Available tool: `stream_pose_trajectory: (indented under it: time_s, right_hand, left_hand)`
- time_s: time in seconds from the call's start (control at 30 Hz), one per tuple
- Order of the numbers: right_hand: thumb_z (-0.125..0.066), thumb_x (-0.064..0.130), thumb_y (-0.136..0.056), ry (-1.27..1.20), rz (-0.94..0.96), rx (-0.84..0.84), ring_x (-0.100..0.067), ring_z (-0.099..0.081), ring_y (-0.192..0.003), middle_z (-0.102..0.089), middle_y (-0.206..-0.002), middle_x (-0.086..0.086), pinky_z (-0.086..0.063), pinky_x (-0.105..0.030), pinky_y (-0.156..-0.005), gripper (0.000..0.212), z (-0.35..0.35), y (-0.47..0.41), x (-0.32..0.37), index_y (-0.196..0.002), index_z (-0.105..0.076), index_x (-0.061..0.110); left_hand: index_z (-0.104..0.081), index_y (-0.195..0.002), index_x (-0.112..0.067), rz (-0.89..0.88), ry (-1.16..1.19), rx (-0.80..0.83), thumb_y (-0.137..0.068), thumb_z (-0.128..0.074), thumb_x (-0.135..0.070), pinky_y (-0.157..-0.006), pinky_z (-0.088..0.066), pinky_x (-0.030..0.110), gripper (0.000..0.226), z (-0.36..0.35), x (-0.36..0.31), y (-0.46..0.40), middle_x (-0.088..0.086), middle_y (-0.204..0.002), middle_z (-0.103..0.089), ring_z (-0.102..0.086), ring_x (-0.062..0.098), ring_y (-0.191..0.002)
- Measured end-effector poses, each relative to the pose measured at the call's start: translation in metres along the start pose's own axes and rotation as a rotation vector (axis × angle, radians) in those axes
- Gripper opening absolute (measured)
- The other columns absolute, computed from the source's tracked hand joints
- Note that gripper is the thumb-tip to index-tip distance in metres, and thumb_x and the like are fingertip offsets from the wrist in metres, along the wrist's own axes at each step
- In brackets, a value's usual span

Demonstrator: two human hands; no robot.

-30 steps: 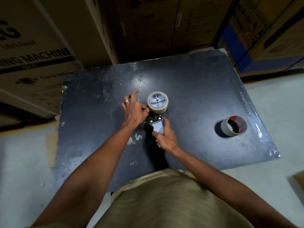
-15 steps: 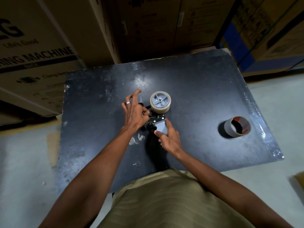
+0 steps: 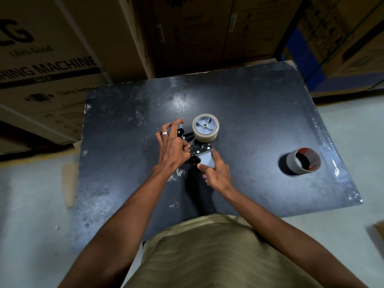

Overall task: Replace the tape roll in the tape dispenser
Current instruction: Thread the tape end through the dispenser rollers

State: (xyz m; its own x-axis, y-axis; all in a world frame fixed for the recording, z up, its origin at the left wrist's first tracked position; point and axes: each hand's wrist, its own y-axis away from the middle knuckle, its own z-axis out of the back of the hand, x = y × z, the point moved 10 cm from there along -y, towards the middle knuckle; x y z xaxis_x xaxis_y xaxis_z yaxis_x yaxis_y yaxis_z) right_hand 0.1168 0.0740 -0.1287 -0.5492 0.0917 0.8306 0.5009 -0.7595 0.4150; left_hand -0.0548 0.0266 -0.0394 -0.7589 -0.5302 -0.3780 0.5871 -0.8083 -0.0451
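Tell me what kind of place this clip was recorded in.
Probably a warehouse or stockroom: stacked cardboard appliance cartons, one printed with "MACHINE", stand behind a scuffed black worktable on a bare concrete floor.

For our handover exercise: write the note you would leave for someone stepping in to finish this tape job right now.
Left hand: fingers pinched at the front end of the tape dispenser, seemingly on the tape's loose end; exact grip unclear.
Right hand: steadying the dispenser by its grey plate.
The dispenser lies on the black table. The new tape roll is already on its wheel. The empty core stands apart at the table's right.
Left to do: probably thread the tape end through the front and check that it pulls.
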Motion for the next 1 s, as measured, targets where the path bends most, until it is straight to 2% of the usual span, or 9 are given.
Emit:
stream_pose_trajectory:
  time_s: [0.1, 0.17, 0.27, 0.33, 0.43, 0.7, 1.0]
  right_hand:
    - [-0.069, 0.049, -0.069, -0.017, -0.03, 0.0, -0.038, -0.073, -0.09, -0.074, -0.106, -0.008, -0.062, -0.055, -0.077, 0.077, 0.0, -0.002, -0.003, -0.142, -0.044, 0.041]
    - [-0.071, 0.042, -0.072, -0.03, -0.036, 0.007, -0.033, -0.072, -0.079, -0.074, -0.102, -0.008, -0.063, -0.047, -0.07, 0.074, 0.001, -0.002, -0.002, -0.142, -0.047, 0.04]
    - [-0.073, 0.03, -0.078, -0.07, -0.03, 0.018, -0.022, -0.066, -0.061, -0.072, -0.093, -0.007, -0.056, -0.034, -0.056, 0.068, 0.003, -0.001, 0.001, -0.141, -0.049, 0.036]
    - [-0.072, 0.029, -0.079, -0.075, -0.028, 0.024, -0.02, -0.065, -0.057, -0.072, -0.092, -0.008, -0.053, -0.03, -0.054, 0.066, 0.003, 0.0, 0.002, -0.141, -0.05, 0.034]
    - [-0.072, 0.031, -0.078, -0.06, -0.031, 0.025, -0.019, -0.065, -0.058, -0.073, -0.093, -0.009, -0.053, -0.03, -0.055, 0.066, 0.002, 0.0, 0.001, -0.14, -0.05, 0.035]
    - [-0.075, 0.023, -0.081, -0.093, -0.045, 0.014, -0.017, -0.062, -0.049, -0.072, -0.094, -0.015, -0.048, -0.025, -0.046, 0.061, 0.003, -0.002, -0.002, -0.137, -0.053, 0.032]
    - [-0.075, 0.021, -0.083, -0.115, -0.063, 0.022, -0.013, -0.06, -0.047, -0.072, -0.096, -0.013, -0.046, -0.023, -0.043, 0.059, 0.004, 0.0, 0.001, -0.137, -0.054, 0.031]
  left_hand:
    - [-0.08, -0.069, -0.024, 0.009, 0.015, -0.013, -0.063, -0.073, -0.016, -0.104, -0.023, 0.041, 0.013, 0.002, 0.001, 0.005, -0.01, -0.152, -0.036, -0.027, 0.026, -0.131]
    - [-0.08, -0.068, -0.025, 0.011, 0.022, -0.028, -0.061, -0.072, -0.014, -0.101, -0.022, 0.039, 0.016, 0.004, 0.003, 0.008, -0.01, -0.151, -0.038, -0.029, 0.026, -0.13]
    - [-0.08, -0.069, -0.027, 0.021, 0.02, -0.035, -0.06, -0.073, -0.015, -0.1, -0.022, 0.039, 0.016, 0.005, 0.006, 0.013, -0.01, -0.149, -0.04, -0.031, 0.027, -0.129]
    - [-0.081, -0.069, -0.026, 0.028, 0.021, -0.042, -0.062, -0.077, -0.016, -0.101, -0.022, 0.04, 0.013, 0.006, 0.009, 0.016, -0.008, -0.148, -0.041, -0.031, 0.027, -0.129]
    - [-0.081, -0.071, -0.025, 0.047, 0.025, -0.049, -0.063, -0.079, -0.016, -0.098, -0.017, 0.036, 0.012, 0.009, 0.013, 0.021, -0.008, -0.147, -0.043, -0.029, 0.026, -0.129]
    - [-0.079, -0.064, -0.027, 0.103, 0.043, -0.085, -0.063, -0.077, -0.014, -0.094, -0.012, 0.029, 0.013, 0.018, 0.026, 0.032, -0.01, -0.143, -0.043, -0.031, 0.023, -0.127]
    - [-0.076, -0.058, -0.024, 0.107, 0.052, -0.082, -0.066, -0.077, -0.013, -0.091, -0.01, 0.028, 0.014, 0.015, 0.035, 0.041, -0.007, -0.143, -0.042, -0.031, 0.023, -0.125]
